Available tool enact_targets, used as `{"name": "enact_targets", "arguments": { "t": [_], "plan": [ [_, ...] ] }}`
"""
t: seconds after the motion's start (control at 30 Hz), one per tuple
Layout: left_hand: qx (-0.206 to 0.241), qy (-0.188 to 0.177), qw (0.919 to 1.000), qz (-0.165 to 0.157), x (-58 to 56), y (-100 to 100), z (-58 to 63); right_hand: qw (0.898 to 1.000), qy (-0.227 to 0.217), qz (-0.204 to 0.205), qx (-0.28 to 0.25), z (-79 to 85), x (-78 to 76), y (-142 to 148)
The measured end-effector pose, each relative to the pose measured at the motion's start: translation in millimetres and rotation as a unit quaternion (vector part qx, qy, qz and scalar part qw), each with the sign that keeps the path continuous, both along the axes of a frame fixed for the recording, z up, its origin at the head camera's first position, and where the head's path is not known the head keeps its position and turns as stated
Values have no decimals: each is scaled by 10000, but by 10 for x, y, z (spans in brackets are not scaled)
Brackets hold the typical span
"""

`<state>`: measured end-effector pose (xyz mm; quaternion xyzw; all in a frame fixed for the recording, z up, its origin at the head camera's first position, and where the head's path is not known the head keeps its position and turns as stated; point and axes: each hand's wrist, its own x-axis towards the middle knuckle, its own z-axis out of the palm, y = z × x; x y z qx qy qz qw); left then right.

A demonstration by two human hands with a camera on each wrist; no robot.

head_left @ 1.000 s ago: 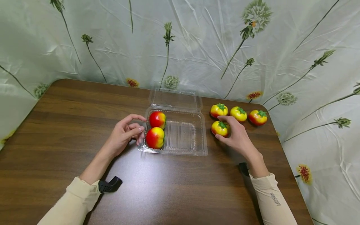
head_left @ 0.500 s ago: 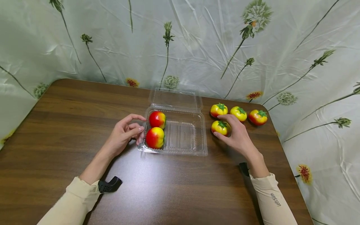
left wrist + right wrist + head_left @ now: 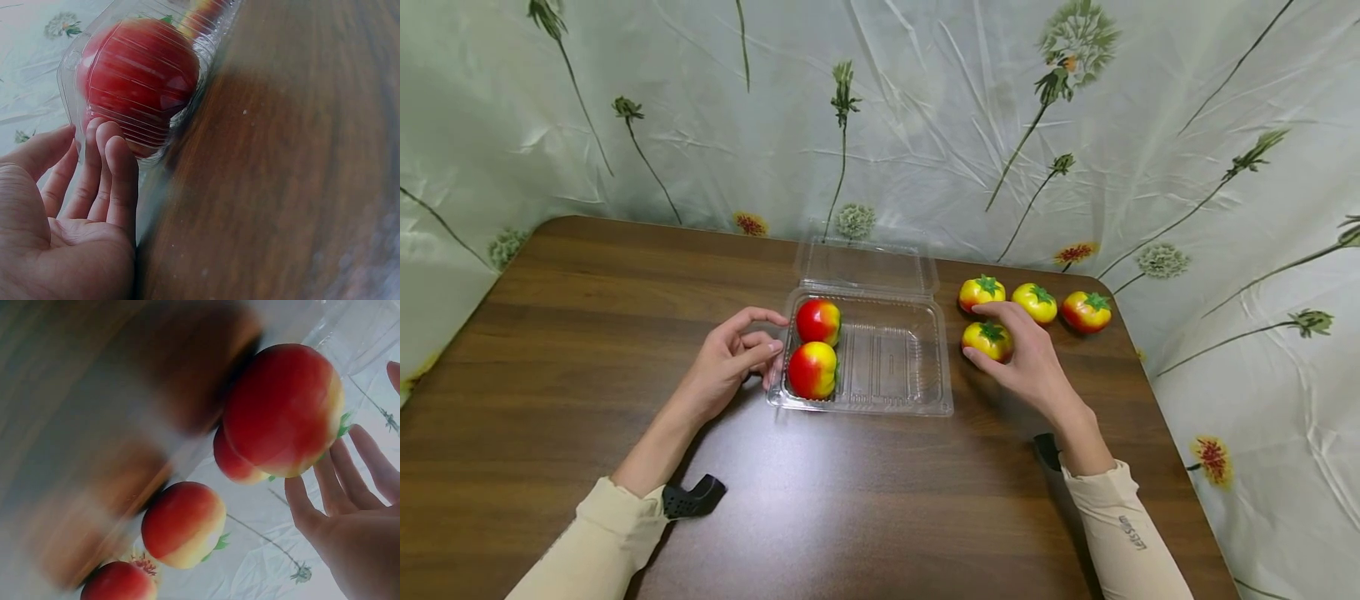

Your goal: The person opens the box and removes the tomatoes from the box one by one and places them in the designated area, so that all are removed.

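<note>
A clear plastic container [image 3: 880,408] lies on the table with its lid [image 3: 868,265] tipped back. Two red-and-yellow toy fruits, one at the back [image 3: 818,322] and one at the front [image 3: 812,371], sit in its left side. At the left rim, my left hand [image 3: 733,358] holds the edge lightly; in the left wrist view its fingertips [image 3: 115,147] overlap the wall. To the right of the container, my right hand [image 3: 1030,354] has thumb and fingers around another such fruit [image 3: 989,340] with a green leafy top. Its red underside shows in the right wrist view.
Beyond the right hand, three more toy fruits stand in a row: a left one [image 3: 981,292], a middle one [image 3: 1034,302] and a right one [image 3: 1086,312]. A flower-printed cloth [image 3: 700,125] hangs behind the table's far edge.
My right thumb has crept a little left along the front of the toy fruit. My left hand, the container and the other fruits look unmoved; the head view shifts slightly.
</note>
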<state>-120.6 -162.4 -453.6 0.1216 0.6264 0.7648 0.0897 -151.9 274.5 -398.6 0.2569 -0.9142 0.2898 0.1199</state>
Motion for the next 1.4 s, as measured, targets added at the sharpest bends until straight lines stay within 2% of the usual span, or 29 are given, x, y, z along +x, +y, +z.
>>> {"name": "enact_targets", "arguments": {
  "t": [0.23,0.7,1.4],
  "plan": [
    [26,32,10000,-17,5,-4,3,9993,49,107,-356,47,4,-134],
    [106,178,9998,-28,11,-1,-14,9977,-201,493,-411,179,-34,-545],
    [253,174,9994,-152,-3,9,-15,9930,-614,879,-492,194,135,-1097]
  ]
}}
